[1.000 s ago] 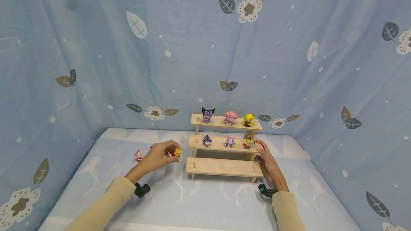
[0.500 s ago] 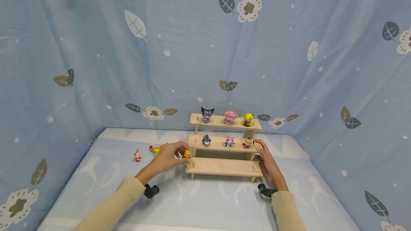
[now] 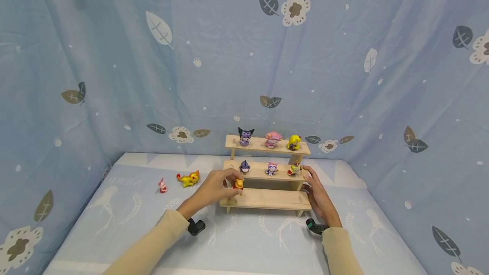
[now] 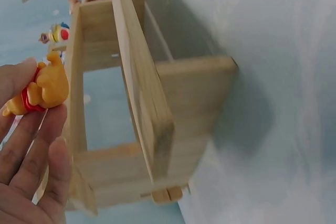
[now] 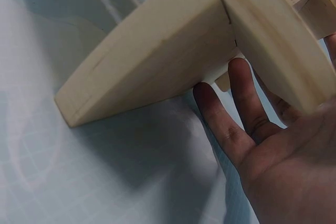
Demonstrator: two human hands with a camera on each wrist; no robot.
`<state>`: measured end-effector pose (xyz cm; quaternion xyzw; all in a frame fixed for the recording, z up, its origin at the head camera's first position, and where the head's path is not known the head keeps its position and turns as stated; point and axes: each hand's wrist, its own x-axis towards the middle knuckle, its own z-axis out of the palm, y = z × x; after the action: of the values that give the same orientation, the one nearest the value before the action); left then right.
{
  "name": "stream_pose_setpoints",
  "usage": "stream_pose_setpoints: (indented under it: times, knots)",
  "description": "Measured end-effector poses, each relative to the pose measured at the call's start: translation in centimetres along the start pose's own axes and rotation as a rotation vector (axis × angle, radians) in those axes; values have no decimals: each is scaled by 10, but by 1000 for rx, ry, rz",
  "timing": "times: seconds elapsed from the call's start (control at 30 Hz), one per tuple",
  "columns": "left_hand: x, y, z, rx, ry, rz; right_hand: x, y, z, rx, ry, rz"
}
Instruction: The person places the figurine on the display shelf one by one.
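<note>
My left hand (image 3: 217, 186) pinches a small yellow bear figurine (image 4: 52, 85) in a red shirt between thumb and fingertips. In the head view the bear overlaps the left part of the wooden three-tier display shelf (image 3: 267, 198), close over its lowest board. At the shelf's right end my right hand (image 3: 320, 196) holds the end of the middle board, with a digit above it and other fingers below, as the right wrist view's fingers (image 5: 223, 121) also show. Three figurines stand on the top board and three on the middle one, among them a blue-grey figurine (image 3: 245, 166).
On the table (image 3: 248, 249), left of the shelf, a pink rabbit-like figurine (image 3: 163, 186) stands beside a yellow, red-tailed figurine (image 3: 189, 178). A blue patterned curtain (image 3: 229, 54) hangs behind the table and along both sides.
My left hand has carried the bear figurine rightward from over the table to the lowest board, uncovering the yellow red-tailed figurine. The right hand keeps its place at the shelf's end.
</note>
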<state>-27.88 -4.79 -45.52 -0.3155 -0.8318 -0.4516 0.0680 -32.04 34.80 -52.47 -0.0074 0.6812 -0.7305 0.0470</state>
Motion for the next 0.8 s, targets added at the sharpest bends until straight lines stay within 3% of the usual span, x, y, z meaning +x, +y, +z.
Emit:
stream_pose_setpoints:
  times: [0.27,0.8]
  knots:
    - [11,7,22,-58,-16,63,0,1,1,-6,-6,-6]
    - [27,18,63,-87,-46,58,1,2,-2,-9,7,-1]
